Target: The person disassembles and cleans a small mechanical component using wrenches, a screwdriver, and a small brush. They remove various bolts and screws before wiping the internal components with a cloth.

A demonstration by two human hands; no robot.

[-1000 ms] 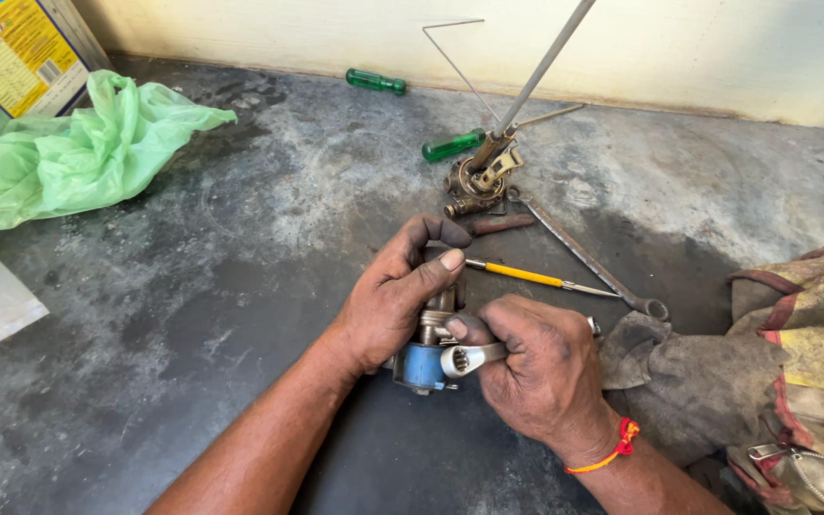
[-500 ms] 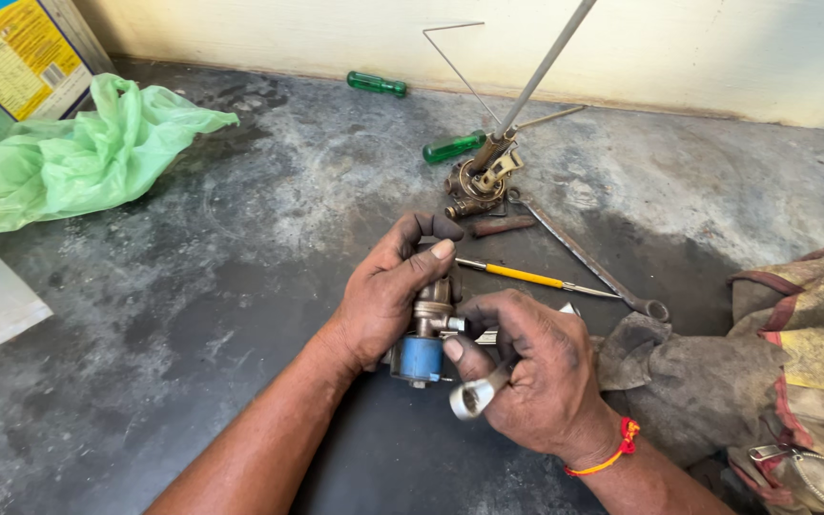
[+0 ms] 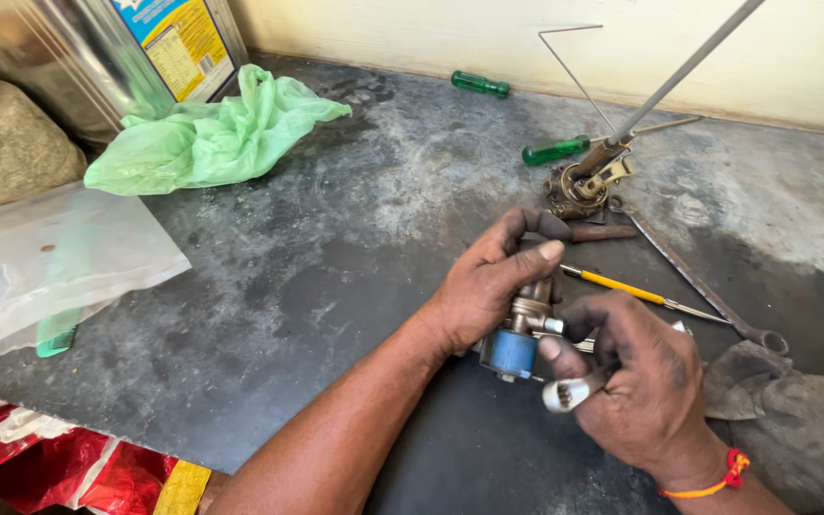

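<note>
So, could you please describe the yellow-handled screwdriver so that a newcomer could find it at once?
On the dark worktop, look just beyond the left hand and right hand. The yellow-handled screwdriver lies flat there. Its slim yellow handle sets it apart from the two green-handled screwdrivers nearer the wall.

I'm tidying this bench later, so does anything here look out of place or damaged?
A thin bent wire sticks up crookedly near the wall, and a rusty rod lies beside the left hand.
</note>
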